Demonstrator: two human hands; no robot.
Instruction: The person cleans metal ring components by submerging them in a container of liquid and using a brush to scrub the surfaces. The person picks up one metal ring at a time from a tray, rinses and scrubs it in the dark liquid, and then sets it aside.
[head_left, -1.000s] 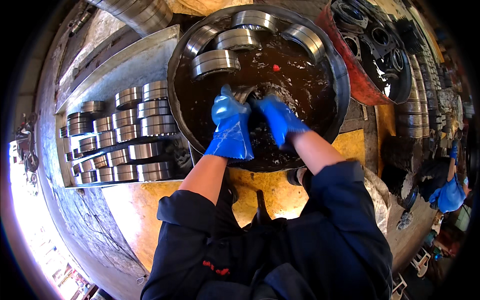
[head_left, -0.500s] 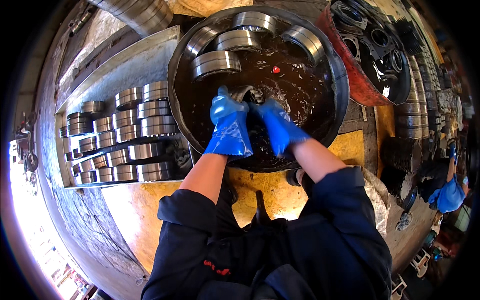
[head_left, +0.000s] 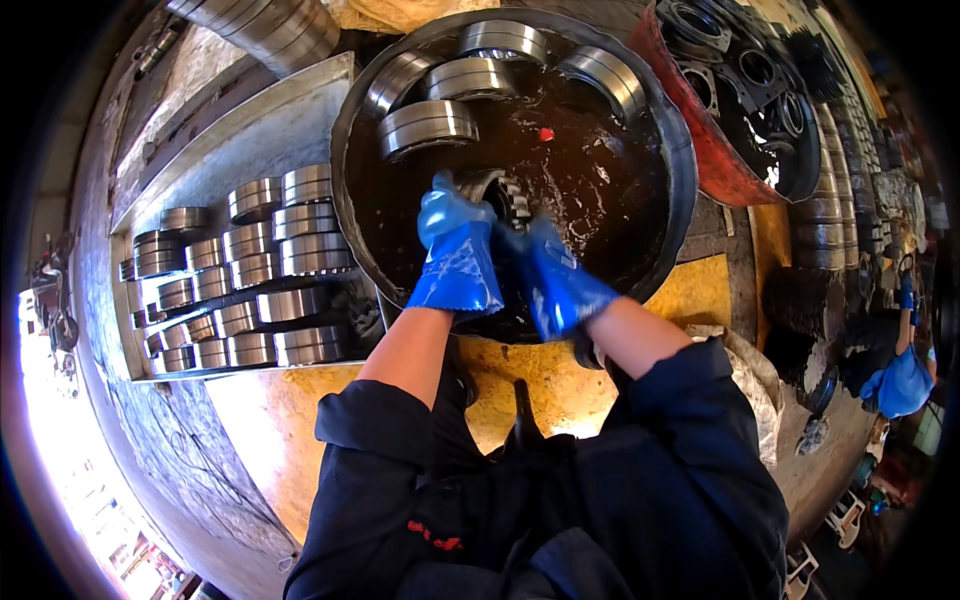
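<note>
Over a round tub (head_left: 683,190) of dark liquid, both my hands wear long blue gloves. My left hand (head_left: 452,222) is closed around a roller bearing (head_left: 514,200), holding it tilted near the liquid with its rollers showing on the right. Close by its lower right edge is my right hand (head_left: 548,275), slightly smeared by motion. Its fingers are hidden from above, so whether it grips anything does not show. Several larger steel bearing rings sit partly in the liquid at the far side, one of them a wide ring (head_left: 430,127). A small red piece (head_left: 546,134) floats nearby.
To the left, a metal tray (head_left: 240,120) holds several stacked bearings (head_left: 310,252). A red drum (head_left: 690,130) with dark metal parts stands right of the tub. Stacked steel rings (head_left: 265,30) rise at the upper left. Another person (head_left: 900,380) is at far right.
My right hand has drawn back toward me and down from the bearing, showing more of its rollers. My left hand and the bearing have stayed nearly in place.
</note>
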